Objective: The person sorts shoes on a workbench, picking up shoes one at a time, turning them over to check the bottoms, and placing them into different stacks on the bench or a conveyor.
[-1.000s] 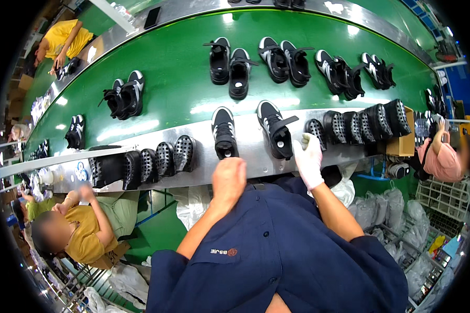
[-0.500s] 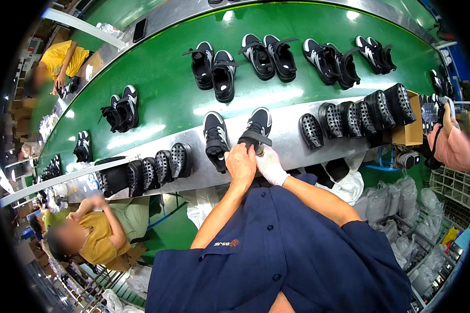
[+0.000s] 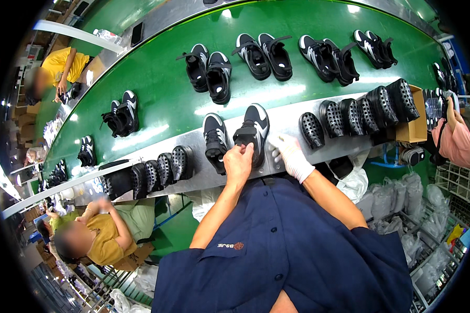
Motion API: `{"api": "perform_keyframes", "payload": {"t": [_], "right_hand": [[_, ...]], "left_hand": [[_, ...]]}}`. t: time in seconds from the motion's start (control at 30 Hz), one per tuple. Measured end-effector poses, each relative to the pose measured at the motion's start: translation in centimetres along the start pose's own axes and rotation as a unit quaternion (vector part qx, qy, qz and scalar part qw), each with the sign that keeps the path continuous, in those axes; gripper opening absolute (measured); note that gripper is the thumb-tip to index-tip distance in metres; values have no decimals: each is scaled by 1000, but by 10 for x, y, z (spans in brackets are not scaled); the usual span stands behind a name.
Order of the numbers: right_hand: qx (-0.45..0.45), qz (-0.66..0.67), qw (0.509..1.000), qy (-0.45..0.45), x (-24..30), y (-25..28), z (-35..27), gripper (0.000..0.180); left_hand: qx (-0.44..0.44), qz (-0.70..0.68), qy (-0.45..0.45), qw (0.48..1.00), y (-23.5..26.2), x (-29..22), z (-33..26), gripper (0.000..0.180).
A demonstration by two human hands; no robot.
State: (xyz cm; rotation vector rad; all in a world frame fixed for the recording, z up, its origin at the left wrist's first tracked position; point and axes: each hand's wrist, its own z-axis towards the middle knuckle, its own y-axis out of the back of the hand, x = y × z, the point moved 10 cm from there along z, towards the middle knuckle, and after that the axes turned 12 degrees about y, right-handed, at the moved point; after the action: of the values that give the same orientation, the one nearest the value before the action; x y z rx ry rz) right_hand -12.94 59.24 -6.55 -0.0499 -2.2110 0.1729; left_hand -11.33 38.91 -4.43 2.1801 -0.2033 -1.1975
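Two black shoes with grey-white trim stand side by side on the metal ledge before me, toes pointing away. At the right shoe [image 3: 255,116], the fingers of my bare left hand [image 3: 238,163] are pinched at the opening, by the strap and tongue. The left shoe [image 3: 214,129] stands just beyond that hand, untouched as far as I can see. My right hand [image 3: 293,157], in a white glove, is off the shoe to its right, over the ledge, fingers apart and holding nothing.
Black studded shoe lasts [image 3: 312,130] line the ledge [image 3: 283,128] on the right, beside a cardboard box [image 3: 416,115]; more lasts [image 3: 164,168] stand left. Several shoe pairs [image 3: 218,78] sit on the green belt [image 3: 167,68]. Co-workers [image 3: 96,237] are at the left and right.
My right hand has let go of the right shoe's strap and moved right, opening. The strap now lies across that shoe. Pairs on the green belt sit slightly farther left.
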Motion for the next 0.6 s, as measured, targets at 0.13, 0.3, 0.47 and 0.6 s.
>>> {"api": "perform_keyframes", "payload": {"t": [0.13, 0.3, 0.47, 0.6], "right_hand": [[35, 2, 999, 29, 41, -29, 5, 31], [52, 20, 998, -11, 31, -51, 20, 12], [58, 39, 997, -28, 16, -41, 20, 12], [28, 41, 998, -42, -7, -33, 15, 15]], "left_hand": [[86, -108, 140, 981, -12, 15, -1, 32], [113, -191, 200, 954, -15, 26, -4, 29], [115, -305, 225, 918, -21, 45, -5, 25], [112, -350, 224, 903, -22, 52, -3, 23]]}}
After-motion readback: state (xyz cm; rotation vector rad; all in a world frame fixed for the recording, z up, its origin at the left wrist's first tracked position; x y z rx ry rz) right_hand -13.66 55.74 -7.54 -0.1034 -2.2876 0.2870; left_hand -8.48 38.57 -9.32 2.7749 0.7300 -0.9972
